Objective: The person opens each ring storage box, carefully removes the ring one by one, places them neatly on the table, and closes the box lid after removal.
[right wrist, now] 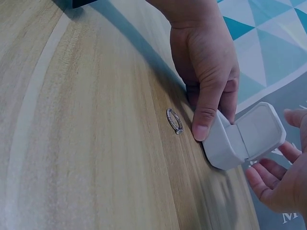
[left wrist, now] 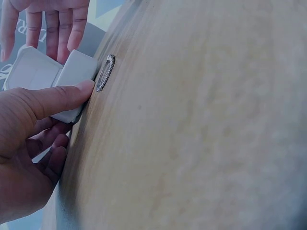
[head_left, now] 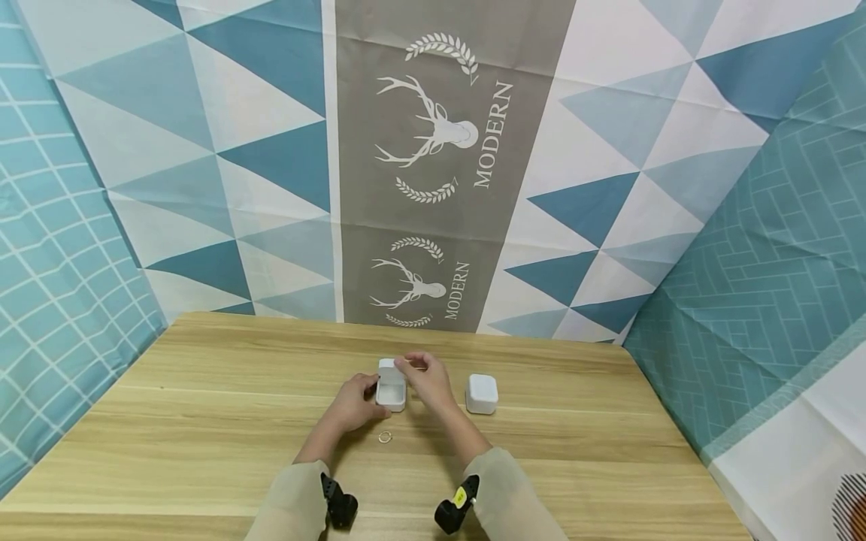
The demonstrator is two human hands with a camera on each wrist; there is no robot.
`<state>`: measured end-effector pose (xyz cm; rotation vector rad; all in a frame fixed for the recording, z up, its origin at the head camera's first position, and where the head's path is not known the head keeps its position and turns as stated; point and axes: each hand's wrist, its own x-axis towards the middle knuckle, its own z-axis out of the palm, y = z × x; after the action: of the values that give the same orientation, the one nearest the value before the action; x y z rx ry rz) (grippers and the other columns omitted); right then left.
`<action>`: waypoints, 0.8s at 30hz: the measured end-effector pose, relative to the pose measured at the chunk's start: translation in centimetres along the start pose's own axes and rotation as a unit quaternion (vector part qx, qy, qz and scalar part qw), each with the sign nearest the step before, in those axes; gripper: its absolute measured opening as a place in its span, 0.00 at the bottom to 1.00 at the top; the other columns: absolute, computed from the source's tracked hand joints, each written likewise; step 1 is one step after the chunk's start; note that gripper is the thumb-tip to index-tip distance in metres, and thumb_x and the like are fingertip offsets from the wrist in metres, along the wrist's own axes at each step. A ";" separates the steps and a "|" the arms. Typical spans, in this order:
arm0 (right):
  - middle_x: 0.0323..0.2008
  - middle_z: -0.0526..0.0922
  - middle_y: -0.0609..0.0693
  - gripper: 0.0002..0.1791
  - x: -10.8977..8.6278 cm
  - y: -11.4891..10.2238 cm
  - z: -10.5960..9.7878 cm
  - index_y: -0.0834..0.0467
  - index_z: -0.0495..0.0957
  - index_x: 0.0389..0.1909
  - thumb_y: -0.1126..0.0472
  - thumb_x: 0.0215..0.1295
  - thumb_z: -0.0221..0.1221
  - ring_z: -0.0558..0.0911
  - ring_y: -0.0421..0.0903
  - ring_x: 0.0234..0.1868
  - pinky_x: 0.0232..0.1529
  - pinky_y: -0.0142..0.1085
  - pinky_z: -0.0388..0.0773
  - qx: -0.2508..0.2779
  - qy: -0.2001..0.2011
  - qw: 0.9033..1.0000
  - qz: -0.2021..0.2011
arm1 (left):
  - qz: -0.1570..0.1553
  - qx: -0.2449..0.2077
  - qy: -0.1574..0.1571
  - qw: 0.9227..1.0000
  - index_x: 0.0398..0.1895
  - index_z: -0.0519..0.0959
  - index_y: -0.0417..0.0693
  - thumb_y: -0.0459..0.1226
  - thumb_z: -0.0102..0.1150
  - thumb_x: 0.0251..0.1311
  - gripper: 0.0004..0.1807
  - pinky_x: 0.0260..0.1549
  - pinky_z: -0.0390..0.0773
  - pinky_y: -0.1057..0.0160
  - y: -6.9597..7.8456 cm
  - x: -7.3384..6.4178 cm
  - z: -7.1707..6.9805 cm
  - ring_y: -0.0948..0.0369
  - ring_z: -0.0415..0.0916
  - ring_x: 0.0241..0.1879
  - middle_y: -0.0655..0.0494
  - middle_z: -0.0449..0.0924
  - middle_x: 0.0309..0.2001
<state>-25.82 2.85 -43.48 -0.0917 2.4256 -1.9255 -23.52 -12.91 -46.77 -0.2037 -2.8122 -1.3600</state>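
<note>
A white ring box (head_left: 391,398) stands on the wooden table with its lid (right wrist: 261,128) raised. My left hand (head_left: 353,406) grips its base from the left; the thumb lies along the near side in both wrist views. At the raised lid is my right hand (head_left: 431,382), its fingers loosely extended by the lid's edge and not curled round it. Nearer to me, a thin silvery ring (head_left: 385,436) with small stones lies on the table, just in front of the box. It also shows beside the left thumb in the left wrist view (left wrist: 106,73).
A second white box (head_left: 482,392), lid down, stands to the right of my right hand. The wooden table (head_left: 203,421) ends at a patterned cloth (head_left: 271,188) hanging behind it. Tiled-pattern cloths hang at both sides.
</note>
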 end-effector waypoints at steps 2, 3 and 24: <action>0.42 0.80 0.55 0.24 0.0 0.0 0.1 0.60 0.77 0.47 0.47 0.56 0.63 0.80 0.49 0.37 0.35 0.43 0.81 -0.001 0.000 1.000 -0.002 | 0.000 -0.001 0.001 1.000 0.57 0.72 0.31 0.33 0.73 0.39 0.37 0.58 0.68 0.46 0.0 0.0 0.0 0.46 0.72 0.53 0.42 0.76 0.48; 0.42 0.80 0.55 0.24 0.0 0.0 0.1 0.60 0.77 0.47 0.47 0.56 0.63 0.80 0.48 0.36 0.35 0.43 0.81 0.000 0.001 1.000 -0.003 | 0.000 -0.001 0.000 1.000 0.57 0.72 0.31 0.33 0.73 0.39 0.37 0.58 0.68 0.46 0.0 0.0 0.0 0.46 0.72 0.53 0.42 0.76 0.48; 0.40 0.81 0.56 0.17 0.5 0.6 0.4 0.61 0.79 0.45 0.53 0.60 0.61 0.77 0.42 0.36 0.40 0.41 0.80 -0.017 -0.010 1.000 -0.024 | 0.002 -0.005 0.000 1.000 0.57 0.71 0.30 0.33 0.74 0.39 0.37 0.58 0.69 0.46 -0.1 0.0 0.0 0.46 0.72 0.54 0.42 0.76 0.48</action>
<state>-26.32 2.59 -44.11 -0.1693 2.4666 -1.8929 -23.52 -12.93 -46.84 -0.2092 -2.8053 -1.3729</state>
